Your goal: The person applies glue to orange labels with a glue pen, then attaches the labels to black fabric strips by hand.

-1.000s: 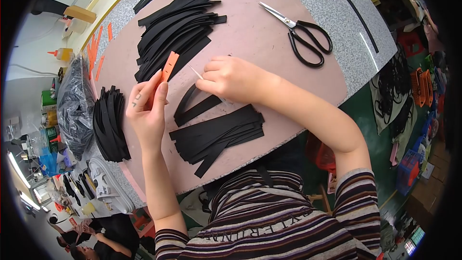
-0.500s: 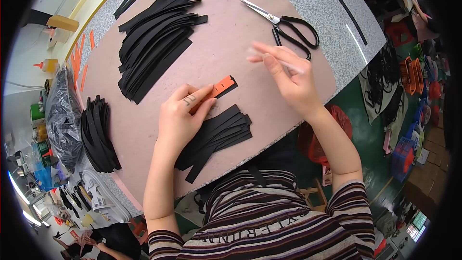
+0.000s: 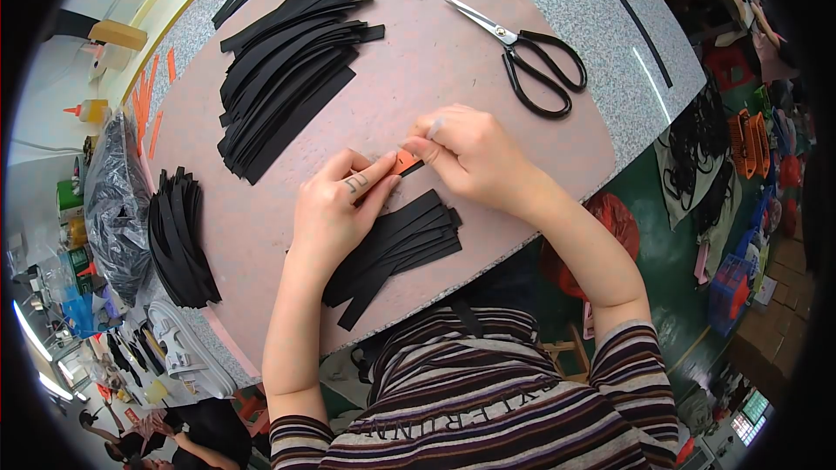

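My left hand (image 3: 335, 200) pinches an orange slotted strip (image 3: 403, 163), pressing it along a black strip (image 3: 413, 171) whose edge shows beneath. At the strip's other end is my right hand (image 3: 466, 152), its fingers closed on a slim whitish pen-like stick (image 3: 434, 128). Most of that stick, and its tip, are hidden by the fingers. Just below both hands lies a loose fan of black strips (image 3: 392, 248). Scissors (image 3: 531, 61) with black handles rest on the mat beyond my right hand, blades apart.
A large pile of black strips (image 3: 287, 70) covers the mat's upper left. Another bundle (image 3: 180, 239) sits at the left edge, beside a plastic-wrapped bag (image 3: 117, 209). Orange strips (image 3: 148, 104) lie at the far left. The pinkish mat (image 3: 418, 52) covers a speckled table (image 3: 631, 52).
My right hand has moved left and down from above the mat to the end of the orange strip. My left hand keeps its pinch on that strip. The view has shifted slightly.
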### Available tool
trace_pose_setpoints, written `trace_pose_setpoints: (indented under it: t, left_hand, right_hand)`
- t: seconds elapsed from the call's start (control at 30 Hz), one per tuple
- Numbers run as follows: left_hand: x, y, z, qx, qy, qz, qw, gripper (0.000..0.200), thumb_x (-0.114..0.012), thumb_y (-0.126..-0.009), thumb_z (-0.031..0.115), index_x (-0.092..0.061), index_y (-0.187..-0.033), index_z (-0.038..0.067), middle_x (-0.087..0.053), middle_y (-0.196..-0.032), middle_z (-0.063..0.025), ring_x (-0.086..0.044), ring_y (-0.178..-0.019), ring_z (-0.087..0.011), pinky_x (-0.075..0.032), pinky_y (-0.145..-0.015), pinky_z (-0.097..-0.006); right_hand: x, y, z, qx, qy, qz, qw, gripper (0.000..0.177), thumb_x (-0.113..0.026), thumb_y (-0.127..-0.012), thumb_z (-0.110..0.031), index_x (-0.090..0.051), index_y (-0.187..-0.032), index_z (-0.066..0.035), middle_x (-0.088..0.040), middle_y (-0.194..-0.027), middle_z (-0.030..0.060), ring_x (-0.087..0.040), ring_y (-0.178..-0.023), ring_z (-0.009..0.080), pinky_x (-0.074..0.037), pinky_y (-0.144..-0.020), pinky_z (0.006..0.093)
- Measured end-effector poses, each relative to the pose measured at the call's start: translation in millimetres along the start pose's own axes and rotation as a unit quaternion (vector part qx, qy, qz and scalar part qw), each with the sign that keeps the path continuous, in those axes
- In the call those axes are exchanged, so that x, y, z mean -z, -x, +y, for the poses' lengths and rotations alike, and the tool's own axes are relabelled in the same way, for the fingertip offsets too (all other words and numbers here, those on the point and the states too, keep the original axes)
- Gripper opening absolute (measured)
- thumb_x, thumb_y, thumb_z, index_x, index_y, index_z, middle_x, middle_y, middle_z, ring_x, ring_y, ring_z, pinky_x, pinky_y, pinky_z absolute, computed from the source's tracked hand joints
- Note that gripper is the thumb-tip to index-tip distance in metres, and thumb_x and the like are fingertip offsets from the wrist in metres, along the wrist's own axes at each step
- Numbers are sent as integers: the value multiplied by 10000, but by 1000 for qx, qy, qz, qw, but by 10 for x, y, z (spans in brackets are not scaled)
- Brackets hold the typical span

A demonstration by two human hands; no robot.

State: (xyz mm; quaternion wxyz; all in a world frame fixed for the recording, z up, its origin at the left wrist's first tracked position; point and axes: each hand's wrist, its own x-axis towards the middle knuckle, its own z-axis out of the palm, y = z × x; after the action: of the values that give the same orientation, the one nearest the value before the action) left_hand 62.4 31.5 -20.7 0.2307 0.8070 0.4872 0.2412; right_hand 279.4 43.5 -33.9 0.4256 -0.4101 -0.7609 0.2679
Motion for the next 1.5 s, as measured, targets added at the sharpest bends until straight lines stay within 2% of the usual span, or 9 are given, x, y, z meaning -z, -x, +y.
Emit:
trace_pose_setpoints:
  t: [0.27, 0.37, 0.47, 0.57, 0.77, 1.0, 1.23, 1.43, 1.5]
  left_hand:
    - [10, -9, -14, -4, 21, 2, 1000, 244, -819, -838, 92, -815, -1082, 104, -669, -819, -45, -644, -632, -178, -537, -606, -313]
    - [91, -7, -67, 17, 58, 67, 996, 247, -812, -850, 80, -812, -1096, 97, -688, -839, -56, -655, -657, -163, -538, -614, -300]
    - [274, 25, -176, 43, 60, 152, 986, 255, -815, -855, 39, -804, -1109, 59, -681, -848, -40, -631, -689, -110, -505, -623, -244]
    - [414, 66, -206, 37, 36, 170, 984, 283, -789, -888, 24, -782, -1171, 31, -636, -874, -17, -574, -743, -71, -449, -646, -210]
    - [488, 113, -239, 61, 30, 194, 979, 295, -819, -862, 43, -798, -1155, 66, -651, -861, -12, -564, -688, -54, -452, -609, -214]
    - [614, 138, -287, 52, 45, 191, 979, 293, -810, -859, 18, -794, -1150, 50, -669, -867, -34, -617, -708, -84, -482, -622, -223]
    - [65, 44, 59, -12, 20, 0, 1000, 257, -815, -850, 110, -807, -1107, 113, -693, -878, -48, -672, -666, -194, -556, -626, -310]
    - [-29, 22, 25, -28, -19, 7, 999, 268, -812, -848, 144, -807, -1117, 146, -675, -856, -16, -655, -632, -191, -550, -592, -336]
    - [-20, 26, 12, -34, -18, 7, 999, 273, -813, -847, 140, -806, -1120, 149, -675, -855, -16, -656, -632, -190, -549, -589, -333]
  right_hand:
    - [28, -43, -18, -4, -1, -85, 996, 141, -672, -971, -128, -689, -919, 3, -693, -828, 142, -677, -801, 326, -526, -788, 406]
    - [189, -51, -104, -122, 8, -100, 987, 112, -675, -938, -109, -697, -963, -2, -707, -888, 132, -696, -894, 287, -534, -838, 391]
    - [141, -20, 24, 176, 143, -88, 970, 183, -686, -875, -107, -705, -1029, -10, -711, -967, 130, -689, -982, 253, -541, -872, 378]
    - [13, 29, 72, 245, 195, -141, 939, 295, -698, -806, -92, -707, -1090, -12, -708, -1033, 136, -675, -1021, 253, -548, -881, 375]
    - [-66, -53, 104, 89, 39, -97, 991, 326, -759, -775, -77, -721, -1091, -9, -718, -960, 116, -689, -951, 277, -562, -831, 390]
    - [75, 504, -280, 293, 218, -154, 918, 291, -696, -800, -80, -723, -1083, -17, -730, -1054, 124, -693, -1100, 260, -557, -944, 370]
    - [402, 332, -285, -118, -45, 82, 989, 245, -594, -987, -20, -712, -1202, -5, -749, -1125, 136, -707, -1005, 218, -549, -863, 319]
    - [322, 224, -180, -234, -58, 11, 970, 169, -630, -1011, -111, -723, -987, 28, -737, -922, 137, -708, -877, 214, -544, -770, 334]
    - [159, 166, -129, -114, -6, 3, 993, 159, -648, -993, -115, -710, -943, 22, -710, -865, 141, -687, -822, 267, -535, -743, 364]
